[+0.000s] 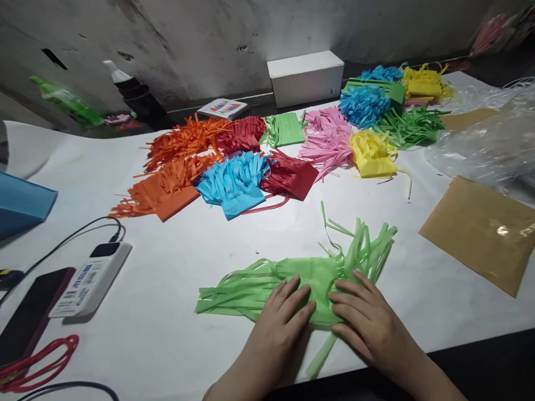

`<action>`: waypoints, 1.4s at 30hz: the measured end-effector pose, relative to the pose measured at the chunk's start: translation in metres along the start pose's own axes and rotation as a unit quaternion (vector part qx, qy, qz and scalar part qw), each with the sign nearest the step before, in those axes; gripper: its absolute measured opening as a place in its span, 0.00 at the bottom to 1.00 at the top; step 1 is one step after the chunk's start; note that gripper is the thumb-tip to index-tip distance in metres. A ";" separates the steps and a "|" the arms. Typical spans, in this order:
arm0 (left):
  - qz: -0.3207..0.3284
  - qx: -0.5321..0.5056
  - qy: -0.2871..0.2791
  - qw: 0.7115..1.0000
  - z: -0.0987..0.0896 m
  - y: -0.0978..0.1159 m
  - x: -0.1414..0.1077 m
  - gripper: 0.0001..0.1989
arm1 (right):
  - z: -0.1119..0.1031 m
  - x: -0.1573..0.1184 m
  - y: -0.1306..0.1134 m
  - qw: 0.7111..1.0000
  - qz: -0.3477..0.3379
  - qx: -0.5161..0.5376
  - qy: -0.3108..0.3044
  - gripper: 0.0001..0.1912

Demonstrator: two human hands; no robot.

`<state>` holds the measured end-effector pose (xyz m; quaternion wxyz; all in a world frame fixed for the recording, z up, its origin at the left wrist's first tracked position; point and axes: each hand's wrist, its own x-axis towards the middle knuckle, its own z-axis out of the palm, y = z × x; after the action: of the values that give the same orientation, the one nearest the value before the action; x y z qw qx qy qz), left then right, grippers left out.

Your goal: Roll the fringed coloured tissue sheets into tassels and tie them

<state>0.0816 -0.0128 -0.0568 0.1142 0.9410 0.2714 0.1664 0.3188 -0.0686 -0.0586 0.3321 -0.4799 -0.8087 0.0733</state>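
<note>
A light green tissue paper tassel sheet [315,273] lies spread on the white-covered table, its middle uncut and its strips fanning out to the left and to the upper right. My left hand [284,312] rests flat on the sheet's middle with fingers stretched out. Pressing on the right part of the sheet is my right hand [363,312], its fingers extended and slightly apart. One loose green strip [321,355] hangs toward the table's front edge between my hands. Whatever lies under my palms is hidden.
Several fringed paper bundles, including an orange one [179,186], a blue one [234,181] and a dark red one [290,174], lie beyond. A brown envelope [480,234] and clear plastic [480,145] sit right. A power bank [92,281] and phone [35,309] lie left.
</note>
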 end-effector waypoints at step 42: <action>0.032 -0.025 0.030 0.999 -0.004 0.007 0.009 0.11 | -0.022 0.003 0.006 0.994 0.016 -0.083 -0.068 0.08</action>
<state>0.0905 -0.0136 -0.0488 0.1238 0.9407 0.2404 0.2047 0.3358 -0.0671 -0.0431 0.2344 -0.5122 -0.8251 0.0437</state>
